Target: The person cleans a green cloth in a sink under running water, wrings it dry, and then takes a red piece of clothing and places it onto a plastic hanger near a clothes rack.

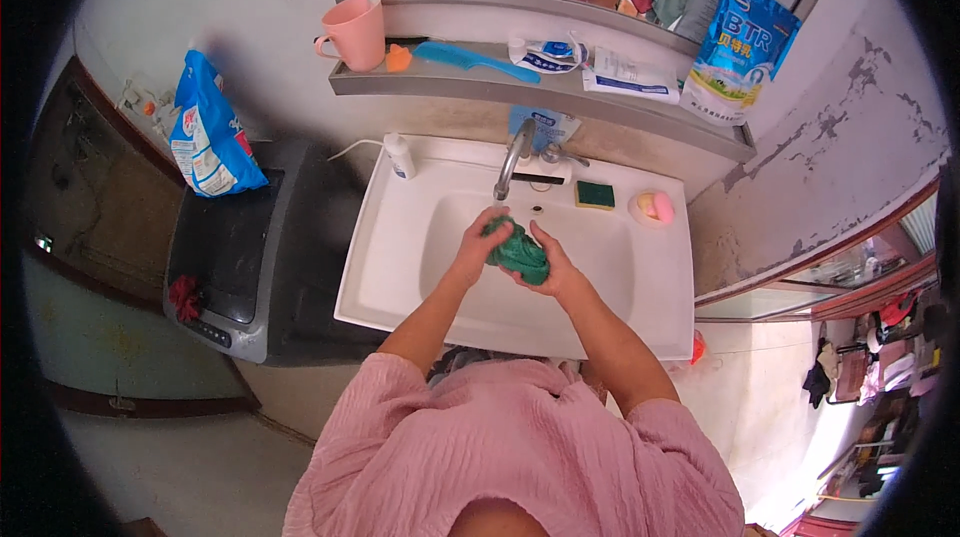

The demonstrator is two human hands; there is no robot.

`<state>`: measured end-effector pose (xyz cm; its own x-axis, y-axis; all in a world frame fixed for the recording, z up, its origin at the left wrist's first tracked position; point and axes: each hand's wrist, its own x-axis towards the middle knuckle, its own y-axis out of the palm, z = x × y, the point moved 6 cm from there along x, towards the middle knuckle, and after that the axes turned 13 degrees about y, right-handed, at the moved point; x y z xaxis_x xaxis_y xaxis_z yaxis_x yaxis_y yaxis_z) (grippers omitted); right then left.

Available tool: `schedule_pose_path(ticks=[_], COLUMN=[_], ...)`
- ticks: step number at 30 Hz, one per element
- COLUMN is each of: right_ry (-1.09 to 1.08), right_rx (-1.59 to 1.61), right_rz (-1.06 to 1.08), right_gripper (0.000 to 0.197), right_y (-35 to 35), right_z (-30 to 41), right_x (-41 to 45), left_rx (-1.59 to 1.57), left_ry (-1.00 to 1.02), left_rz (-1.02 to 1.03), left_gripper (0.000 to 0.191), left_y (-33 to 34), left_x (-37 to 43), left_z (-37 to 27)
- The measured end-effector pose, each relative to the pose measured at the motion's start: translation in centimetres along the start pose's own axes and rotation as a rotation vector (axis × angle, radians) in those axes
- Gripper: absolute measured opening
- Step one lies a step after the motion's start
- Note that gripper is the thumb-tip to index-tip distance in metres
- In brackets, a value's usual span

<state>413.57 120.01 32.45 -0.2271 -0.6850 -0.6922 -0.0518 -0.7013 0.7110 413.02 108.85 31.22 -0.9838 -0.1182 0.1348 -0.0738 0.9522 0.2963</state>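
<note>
A bunched green cloth (519, 252) is held between both hands over the basin of a white sink (375, 278). My left hand (477, 240) grips its upper left end, right below the spout of a chrome faucet (516, 154). At the lower right end, my right hand (553, 263) cups the cloth from beneath, with its thumb raised apart from it. A little water seems to show at the spout's mouth, just above my left fingers. The underside of the cloth is hidden by the hands.
On the sink's back rim are a white bottle (399, 156), a green-and-yellow sponge (595, 195) and pink soap in a dish (655, 207). Above runs a shelf (450, 85) with a pink mug (356, 30) and blue comb (476, 60). A washing machine (300, 237) stands left.
</note>
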Motion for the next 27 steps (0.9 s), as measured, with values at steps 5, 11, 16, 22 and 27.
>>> schedule_pose_path(ticks=[5,11,16,22,27], right_ry=[-0.058,-0.419,-0.855,-1.086,-0.757], right_rx=[-0.303,-0.635,-1.382,-1.579,-1.407], right_rz=[0.072,-0.235,-0.631,-0.523,-0.577], right_gripper=[0.04,0.054,0.051,0.042,0.041], right_y=[-2.6,-2.6,1.0,1.8,-1.2], right_z=[2.5,5.6,5.9,6.3,7.6], right_x=[2.7,4.3,1.8,1.9,2.2], left_rx=[0.84,0.839,1.2,0.886,0.388], left_ry=[0.383,0.252,0.272,0.077,-0.063], left_rz=[0.093,-0.098,0.044,-0.04,-0.103], left_gripper=[0.033,0.035,0.037,0.026,0.02], left_y=[3.3,1.6,-0.9,-3.0,-4.0], left_x=[1.4,2.8,4.1,4.9,2.1], left_z=[-3.0,-2.2,1.1,3.8,1.4])
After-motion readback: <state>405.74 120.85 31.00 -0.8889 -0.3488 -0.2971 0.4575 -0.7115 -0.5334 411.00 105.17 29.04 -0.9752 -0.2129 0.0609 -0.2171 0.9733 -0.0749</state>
